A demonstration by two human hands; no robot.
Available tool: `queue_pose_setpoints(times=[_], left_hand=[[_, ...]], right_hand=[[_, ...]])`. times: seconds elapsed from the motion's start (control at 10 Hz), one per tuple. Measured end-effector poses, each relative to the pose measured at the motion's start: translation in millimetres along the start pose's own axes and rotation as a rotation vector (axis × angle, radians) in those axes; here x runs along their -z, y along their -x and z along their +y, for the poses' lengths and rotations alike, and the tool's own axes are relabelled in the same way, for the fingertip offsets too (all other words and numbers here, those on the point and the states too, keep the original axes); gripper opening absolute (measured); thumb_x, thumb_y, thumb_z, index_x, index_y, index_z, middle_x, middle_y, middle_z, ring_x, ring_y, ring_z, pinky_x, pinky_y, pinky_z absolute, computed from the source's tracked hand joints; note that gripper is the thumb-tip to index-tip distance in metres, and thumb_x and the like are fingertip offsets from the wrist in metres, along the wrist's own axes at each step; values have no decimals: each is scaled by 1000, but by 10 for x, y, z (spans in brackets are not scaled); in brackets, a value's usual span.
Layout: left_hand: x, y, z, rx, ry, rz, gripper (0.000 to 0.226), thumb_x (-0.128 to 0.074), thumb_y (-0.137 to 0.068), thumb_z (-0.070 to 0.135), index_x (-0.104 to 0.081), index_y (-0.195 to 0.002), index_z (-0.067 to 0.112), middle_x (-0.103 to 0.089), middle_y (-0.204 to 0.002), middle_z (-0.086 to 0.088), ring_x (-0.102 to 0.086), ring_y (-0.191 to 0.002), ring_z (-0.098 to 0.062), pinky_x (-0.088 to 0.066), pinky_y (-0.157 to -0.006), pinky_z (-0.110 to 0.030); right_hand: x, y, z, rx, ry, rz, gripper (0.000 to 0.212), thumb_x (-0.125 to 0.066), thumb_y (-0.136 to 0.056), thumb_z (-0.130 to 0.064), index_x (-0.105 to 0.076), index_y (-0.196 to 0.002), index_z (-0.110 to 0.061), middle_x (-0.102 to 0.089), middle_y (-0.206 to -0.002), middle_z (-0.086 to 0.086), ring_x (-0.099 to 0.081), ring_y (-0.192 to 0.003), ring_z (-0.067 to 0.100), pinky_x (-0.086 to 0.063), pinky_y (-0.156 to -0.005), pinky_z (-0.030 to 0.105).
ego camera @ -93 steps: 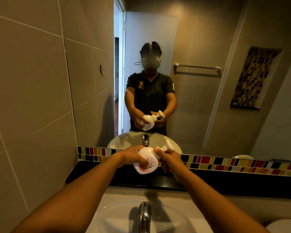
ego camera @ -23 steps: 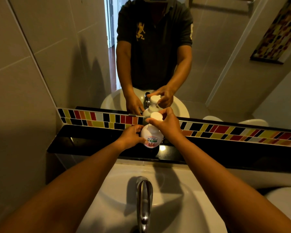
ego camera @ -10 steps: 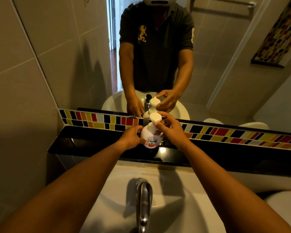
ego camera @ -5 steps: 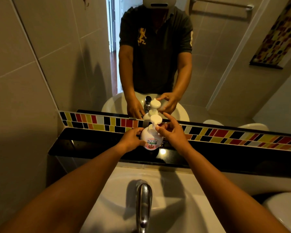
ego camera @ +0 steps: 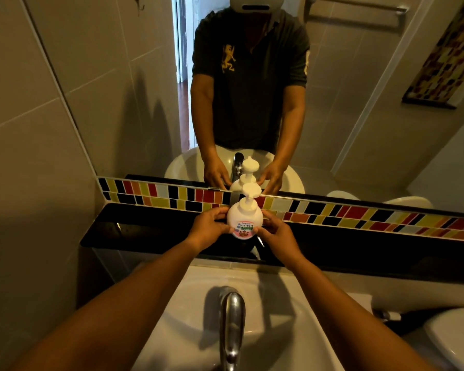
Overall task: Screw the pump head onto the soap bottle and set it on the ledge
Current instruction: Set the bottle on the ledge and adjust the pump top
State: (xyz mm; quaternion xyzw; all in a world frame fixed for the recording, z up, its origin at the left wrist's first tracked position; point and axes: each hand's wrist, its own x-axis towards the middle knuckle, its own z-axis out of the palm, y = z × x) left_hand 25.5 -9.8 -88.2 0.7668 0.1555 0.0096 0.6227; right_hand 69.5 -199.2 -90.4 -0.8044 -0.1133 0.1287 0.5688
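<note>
We stand at the basin with one soap bottle [ego camera: 243,220] upright on the black ledge [ego camera: 150,231], just in front of the strip of coloured tiles [ego camera: 359,214] and the mirror [ego camera: 332,89]. Our left hand [ego camera: 208,231] cups the bottle's left flank and our right hand [ego camera: 276,232] its right, the fingers [ego camera: 265,216] of both curled against the round white body in a light grip. The pump head [ego camera: 249,192] sits on the neck, its flat top clear of both hands; we cannot tell from here whether its thread is fully tight. The bottle's base appears to rest on the ledge, so we judge the task nearly finished.

To finish well, we would square the bottle so the label faces us, check that it stands flat and does not rock, then ease both hands away together, sideways, so no finger brushes the pump and tips it toward the basin [ego camera: 188,317] below.

By our count: one bottle, one pump head, two hands, one ledge, one tap [ego camera: 232,325] in the foreground, one basin. The mirror doubles the bottle, hands and tap, but those are reflections, not second items. A pale rounded object [ego camera: 456,336] sits at the lower right, too cropped to name.
</note>
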Motion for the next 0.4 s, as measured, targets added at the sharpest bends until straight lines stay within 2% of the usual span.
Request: queue_pose_setpoints(times=[0.3, 0.4], left_hand=[[-7, -2, 16, 0, -11, -3, 63, -72, -78, -6, -55, -136, 9, -62, -136, -12, -60, -125, -27, -52, -96, -35], [23, 51, -57, -6, -59, 52, 61, -68, -84, -3, -51, -140, 15, -59, -140, -9, -56, -130, -26, -49, -101, -36]], right_hand=[[-30, -33, 44, -5, 10, 32, 58, -70, -87, -10, -50, -141, -18, -59, -140, 9, -56, -127, 27, -49, -104, 49], [-17, -16, 115, -32, 76, 75, 59, -68, -89, -9, -46, -143, -19, -57, -141, 10, -53, -130, 27, -47, -107, 48]])
